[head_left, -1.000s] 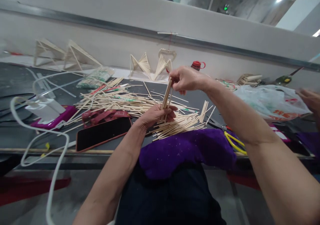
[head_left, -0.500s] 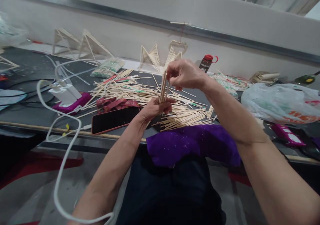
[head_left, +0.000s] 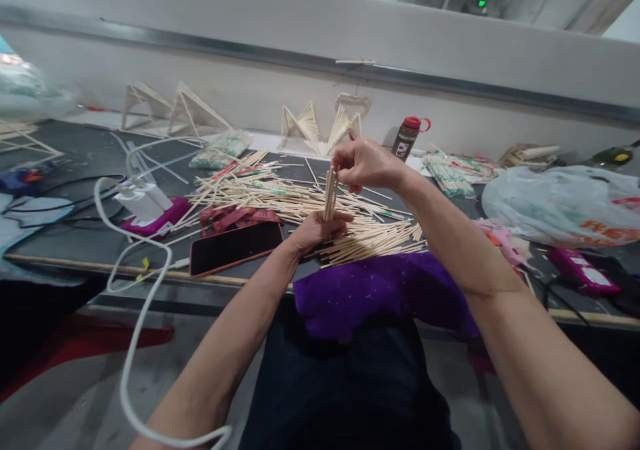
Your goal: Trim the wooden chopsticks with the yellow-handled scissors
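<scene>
My left hand (head_left: pixel 323 231) is closed around a small bundle of thin wooden sticks (head_left: pixel 329 197), held upright above the table. My right hand (head_left: pixel 367 163) is at the top of this bundle, thumb and finger pinched on one wooden stick at the bundle's right side; its tip is hidden by the fingers. Beneath and behind both hands lies a wide heap of loose wooden sticks (head_left: pixel 270 190). A neater pile of sticks (head_left: pixel 375 240) lies just right of my left hand. A purple cloth (head_left: pixel 375 290) hangs over the table edge below.
Left of my arm lie a phone (head_left: pixel 235 247), a red strap (head_left: pixel 235 217) and a white charger (head_left: pixel 143 200) with a looping cable. Stick models (head_left: pixel 300 127) stand along the wall. A red-capped bottle (head_left: pixel 407 137) and a plastic bag (head_left: pixel 555 203) are at the right.
The view has tilted slightly, so the table and wall sit lower. Both hands keep their hold, and the stick in my right hand is now closer against the bundle.
</scene>
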`<state>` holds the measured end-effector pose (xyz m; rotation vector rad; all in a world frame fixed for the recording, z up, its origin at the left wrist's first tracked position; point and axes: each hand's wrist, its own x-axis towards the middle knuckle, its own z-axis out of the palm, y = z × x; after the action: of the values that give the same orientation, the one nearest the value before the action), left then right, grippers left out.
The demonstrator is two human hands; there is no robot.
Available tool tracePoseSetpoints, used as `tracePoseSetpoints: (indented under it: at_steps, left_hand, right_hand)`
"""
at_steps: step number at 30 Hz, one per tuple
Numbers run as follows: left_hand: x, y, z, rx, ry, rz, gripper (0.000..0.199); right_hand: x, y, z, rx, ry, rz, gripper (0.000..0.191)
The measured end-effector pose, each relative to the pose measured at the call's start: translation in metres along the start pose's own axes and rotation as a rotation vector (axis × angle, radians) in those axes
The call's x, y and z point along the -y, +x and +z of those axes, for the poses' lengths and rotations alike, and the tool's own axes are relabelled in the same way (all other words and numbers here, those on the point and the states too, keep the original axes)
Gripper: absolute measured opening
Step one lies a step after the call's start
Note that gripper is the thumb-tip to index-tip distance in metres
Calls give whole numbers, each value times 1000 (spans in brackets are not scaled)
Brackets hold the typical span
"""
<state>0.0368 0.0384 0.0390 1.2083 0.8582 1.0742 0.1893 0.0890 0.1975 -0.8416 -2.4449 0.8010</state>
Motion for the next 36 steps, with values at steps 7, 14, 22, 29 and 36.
tracePoseSetpoints:
  at_steps: [7, 14, 22, 29, 36]
  left_hand:
    - [1, 1, -1, -23, 29, 3, 41]
    - [-1, 1, 0, -22, 61, 11, 43]
    - [-4, 0, 1, -38, 41, -17, 41]
    - [-5, 1, 2, -36, 85, -21, 39]
    - [-1, 2, 2, -30, 73, -12, 39]
  right_hand:
    - [-1, 0, 3, 11, 42, -1, 16]
    - [2, -2, 0, 23, 2, 6, 15]
    - [7, -5, -3, 51, 95, 58, 23]
    - [-3, -5, -2, 51, 142, 25, 13]
    - [-6, -4, -2, 41, 122, 38, 12]
